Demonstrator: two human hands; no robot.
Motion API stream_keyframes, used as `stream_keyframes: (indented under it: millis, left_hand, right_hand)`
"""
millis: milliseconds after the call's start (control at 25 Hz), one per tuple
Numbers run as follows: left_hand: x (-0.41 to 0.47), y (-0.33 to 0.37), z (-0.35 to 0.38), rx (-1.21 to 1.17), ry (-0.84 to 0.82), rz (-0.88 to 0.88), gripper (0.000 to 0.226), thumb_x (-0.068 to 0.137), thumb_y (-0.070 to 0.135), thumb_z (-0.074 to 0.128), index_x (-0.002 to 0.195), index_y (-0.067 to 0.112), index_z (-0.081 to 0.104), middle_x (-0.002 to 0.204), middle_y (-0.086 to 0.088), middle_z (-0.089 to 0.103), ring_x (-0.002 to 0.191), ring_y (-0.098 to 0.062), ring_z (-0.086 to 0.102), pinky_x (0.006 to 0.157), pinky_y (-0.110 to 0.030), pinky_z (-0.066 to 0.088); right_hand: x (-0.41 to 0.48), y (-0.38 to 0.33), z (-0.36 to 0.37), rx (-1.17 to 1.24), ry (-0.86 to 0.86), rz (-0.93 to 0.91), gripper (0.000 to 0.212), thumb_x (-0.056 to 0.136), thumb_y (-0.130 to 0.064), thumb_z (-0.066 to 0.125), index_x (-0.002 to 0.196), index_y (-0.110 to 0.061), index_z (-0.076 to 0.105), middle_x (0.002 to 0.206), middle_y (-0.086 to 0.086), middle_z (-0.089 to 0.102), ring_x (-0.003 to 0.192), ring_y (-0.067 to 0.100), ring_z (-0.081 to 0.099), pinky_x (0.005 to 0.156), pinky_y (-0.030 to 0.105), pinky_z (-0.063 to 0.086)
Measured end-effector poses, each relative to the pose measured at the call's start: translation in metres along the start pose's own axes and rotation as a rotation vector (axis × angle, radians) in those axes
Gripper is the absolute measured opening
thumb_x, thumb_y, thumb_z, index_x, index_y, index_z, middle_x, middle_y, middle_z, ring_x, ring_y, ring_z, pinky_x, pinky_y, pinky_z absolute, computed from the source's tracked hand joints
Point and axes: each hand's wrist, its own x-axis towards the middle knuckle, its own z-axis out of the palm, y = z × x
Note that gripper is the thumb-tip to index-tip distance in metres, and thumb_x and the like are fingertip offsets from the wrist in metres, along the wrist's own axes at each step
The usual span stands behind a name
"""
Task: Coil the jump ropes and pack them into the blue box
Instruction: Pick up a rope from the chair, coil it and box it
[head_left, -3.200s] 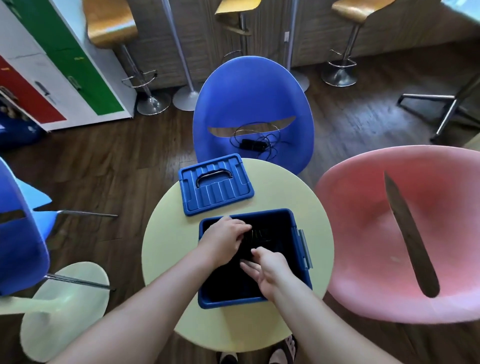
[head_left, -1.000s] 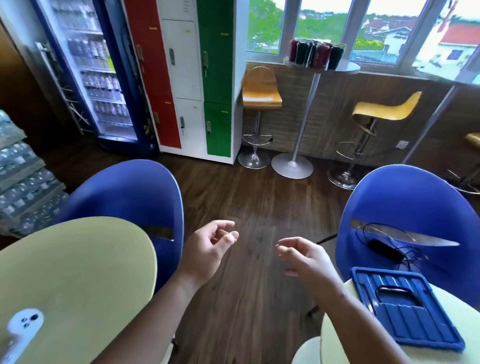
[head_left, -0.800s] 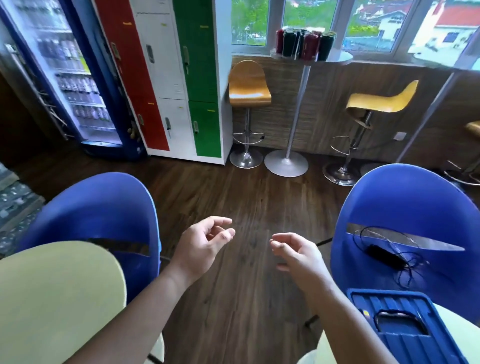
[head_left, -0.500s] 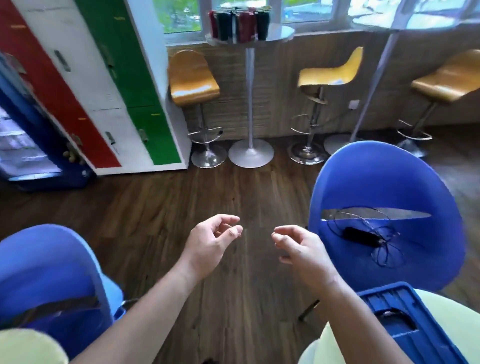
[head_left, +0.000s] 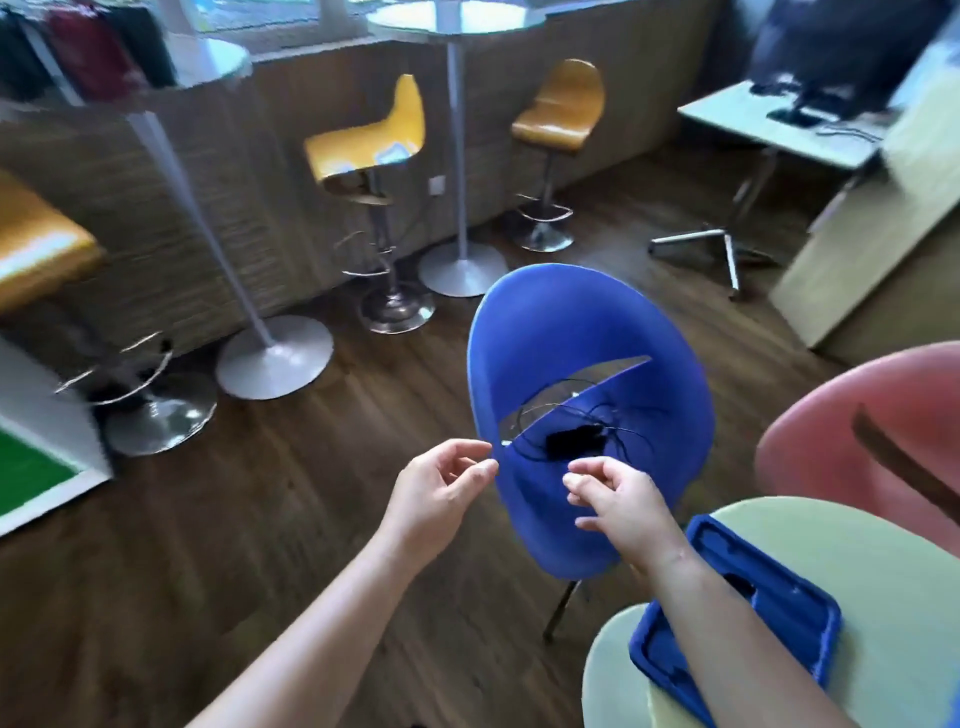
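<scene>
A black jump rope (head_left: 574, 435) lies in a loose tangle on the seat of a blue chair (head_left: 587, 353), its dark handles in the middle. Both my hands hover in front of that chair, holding nothing. My left hand (head_left: 439, 493) is at the chair's left edge, fingers loosely curled. My right hand (head_left: 621, 499) is just below the rope, fingers loosely bent. The blue box lid (head_left: 737, 613) lies on the round yellow-green table (head_left: 883, 597) at the lower right. The blue box itself is out of view.
A pink chair (head_left: 872, 431) stands right of the blue one. Behind are yellow bar stools (head_left: 374, 135), tall round tables (head_left: 457, 130) on pedestal bases, a desk (head_left: 779, 119) at the back right and a dark wooden floor.
The view has swung right, away from the lockers and back toward the blue chair. Both hands, which hold nothing, have come up close to the rope on the seat.
</scene>
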Motion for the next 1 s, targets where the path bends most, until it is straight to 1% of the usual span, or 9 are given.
stream_keyframes:
  millis: [120,240,320,440,520,760,880,960,1000]
  left_hand:
    - [0.052,-0.002,0.005,0.038,-0.112,0.006,0.010,0.091,0.038,0.074,0.100,0.041,0.076,0.086,0.003,0.079,0.077,-0.007,0.070,0.080,-0.036,0.056]
    - [0.100,-0.006,0.022,0.072,-0.169,-0.019,0.014,0.088,0.045,0.073,0.101,0.040,0.076,0.089,0.002,0.079,0.080,-0.011,0.072,0.081,-0.038,0.057]
    - [0.133,-0.010,0.040,0.111,-0.209,-0.032,0.014,0.090,0.045,0.073,0.102,0.040,0.075,0.091,0.002,0.079,0.078,-0.013,0.071,0.076,-0.039,0.058]
    - [0.178,-0.024,0.070,0.185,-0.254,-0.067,0.012,0.093,0.042,0.071,0.105,0.039,0.074,0.091,0.003,0.077,0.064,-0.007,0.061,0.061,-0.032,0.054]
    - [0.208,-0.035,0.091,0.238,-0.282,-0.098,0.014,0.093,0.042,0.070,0.105,0.039,0.073,0.089,0.004,0.076,0.059,-0.005,0.057,0.059,-0.029,0.050]
    - [0.297,-0.078,0.158,0.441,-0.392,-0.136,0.022,0.093,0.045,0.069,0.112,0.034,0.072,0.082,0.007,0.072,0.068,-0.007,0.060,0.062,-0.029,0.051]
    - [0.342,-0.110,0.192,0.527,-0.428,-0.140,0.028,0.095,0.041,0.066,0.119,0.026,0.071,0.095,0.012,0.072,0.079,-0.012,0.062,0.066,-0.027,0.048]
    - [0.368,-0.138,0.217,0.556,-0.446,-0.208,0.026,0.097,0.035,0.064,0.120,0.023,0.069,0.106,0.006,0.071,0.090,-0.018,0.064,0.070,-0.027,0.047]
    - [0.379,-0.156,0.230,0.577,-0.459,-0.235,0.020,0.097,0.032,0.064,0.113,0.021,0.070,0.105,0.001,0.071,0.092,-0.023,0.064,0.072,-0.028,0.048]
  right_hand:
    - [0.027,0.006,-0.006,0.042,0.134,0.076,0.010,0.093,-0.017,0.068,0.102,-0.017,0.070,0.097,0.011,0.074,0.089,0.021,0.069,0.070,0.035,0.060]
    - [0.062,0.019,-0.015,0.058,0.195,0.142,0.011,0.092,-0.020,0.069,0.103,-0.017,0.070,0.101,0.014,0.074,0.089,0.023,0.070,0.066,0.032,0.060]
    - [0.091,0.029,-0.022,0.075,0.222,0.181,0.012,0.091,-0.021,0.070,0.102,-0.017,0.070,0.102,0.013,0.074,0.087,0.020,0.069,0.067,0.032,0.060]
    - [0.137,0.042,-0.028,0.086,0.225,0.236,0.012,0.091,-0.022,0.070,0.102,-0.018,0.069,0.102,0.010,0.074,0.086,0.018,0.068,0.071,0.035,0.061]
    - [0.170,0.053,-0.031,0.084,0.227,0.278,0.012,0.091,-0.023,0.071,0.101,-0.018,0.069,0.101,0.010,0.074,0.087,0.019,0.069,0.075,0.038,0.062]
    - [0.264,0.095,-0.030,0.040,0.229,0.406,0.012,0.088,-0.030,0.072,0.094,-0.020,0.069,0.097,0.009,0.074,0.085,0.024,0.070,0.083,0.047,0.062]
    - [0.309,0.126,-0.023,0.013,0.239,0.443,0.019,0.082,-0.038,0.071,0.087,-0.020,0.071,0.088,0.003,0.072,0.087,0.028,0.070,0.084,0.051,0.061]
    - [0.338,0.154,-0.016,-0.001,0.236,0.465,0.028,0.074,-0.044,0.068,0.081,-0.017,0.071,0.079,0.000,0.068,0.082,0.029,0.066,0.080,0.049,0.060]
    - [0.352,0.168,-0.012,0.000,0.238,0.481,0.031,0.072,-0.045,0.066,0.080,-0.015,0.071,0.076,0.000,0.066,0.078,0.029,0.062,0.075,0.046,0.058]
